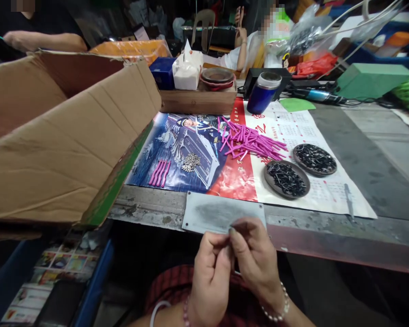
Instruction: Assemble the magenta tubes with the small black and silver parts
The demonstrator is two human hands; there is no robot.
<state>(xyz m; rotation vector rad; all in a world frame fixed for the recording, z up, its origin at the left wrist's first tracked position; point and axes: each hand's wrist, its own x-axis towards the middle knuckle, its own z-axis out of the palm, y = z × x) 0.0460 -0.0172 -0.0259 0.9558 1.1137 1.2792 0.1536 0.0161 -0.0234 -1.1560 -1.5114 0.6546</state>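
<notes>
Close together in front of the table edge, my left hand (211, 272) and my right hand (257, 259) are pinched, fingertips meeting. Whatever lies between the fingers is too small and too covered to make out. Just beyond them a grey metal plate (221, 211) with a dark smudge lies at the edge. Past it, a loose heap of pink sticks (250, 141) rests on a printed poster (238, 179). Several more pink sticks (160, 173) lie in a row at the left, beside a small pile of silvery bits (191, 162). Two round dishes hold dark slender pieces (286, 178).
A large open cardboard box (98, 118) fills the left side. A blue tumbler (263, 93) and a wooden box (197, 101) stand at the back. A pen-like tool (349, 202) lies at the right. Two other people are beyond the table.
</notes>
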